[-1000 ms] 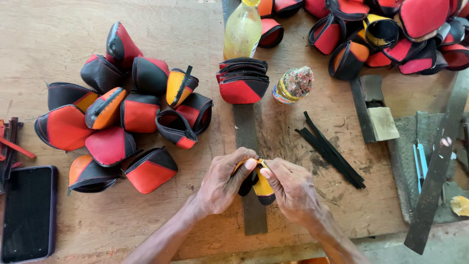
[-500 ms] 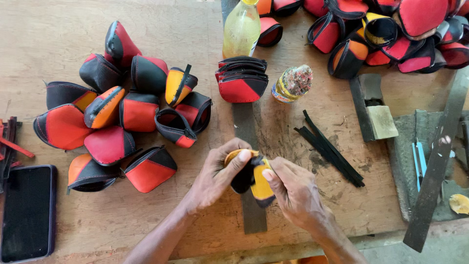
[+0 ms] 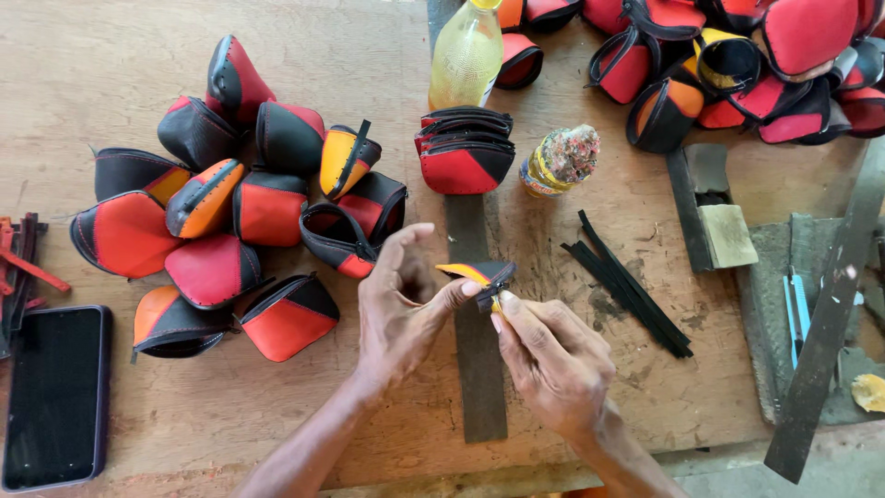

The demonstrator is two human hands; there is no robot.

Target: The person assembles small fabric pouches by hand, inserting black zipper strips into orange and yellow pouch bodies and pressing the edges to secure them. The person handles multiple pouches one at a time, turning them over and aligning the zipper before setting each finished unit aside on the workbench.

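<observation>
1. Both hands meet just above the near middle of the worktop (image 3: 304, 55). The left hand (image 3: 398, 318) pinches one end of a small black-and-yellow pouch piece (image 3: 477, 274) between thumb and forefinger, its other fingers lifted and spread. The right hand (image 3: 553, 364) pinches the piece from below with closed fingertips.
2. A second ago both hands were wrapped close round the piece, low over the dark metal strip (image 3: 479, 369). Now the left hand has opened and risen, and the piece shows as a flat folded wedge. I judge the handling has gone from pressing it into shape to turning or checking an edge.
3. To the left lies a black phone (image 3: 53, 397), face up, with red and black strips (image 3: 23, 263) just beyond it.
4. Farther out on the left sits a heap of finished red, orange and black pouches (image 3: 212, 221). It looks unchanged.
5. Right of the hands lie thin black strips (image 3: 627, 286), a wooden block (image 3: 724, 231) and a long metal bar (image 3: 825, 332).
6. Beyond the hands stand a stack of flat pouches (image 3: 466, 152), a small jar (image 3: 558, 161) and a yellow bottle (image 3: 468, 55).
7. At the far right a second pile of pouches (image 3: 765, 65) runs out of view.
8. The surface is worn, bare wood. No more of the room shows.
</observation>
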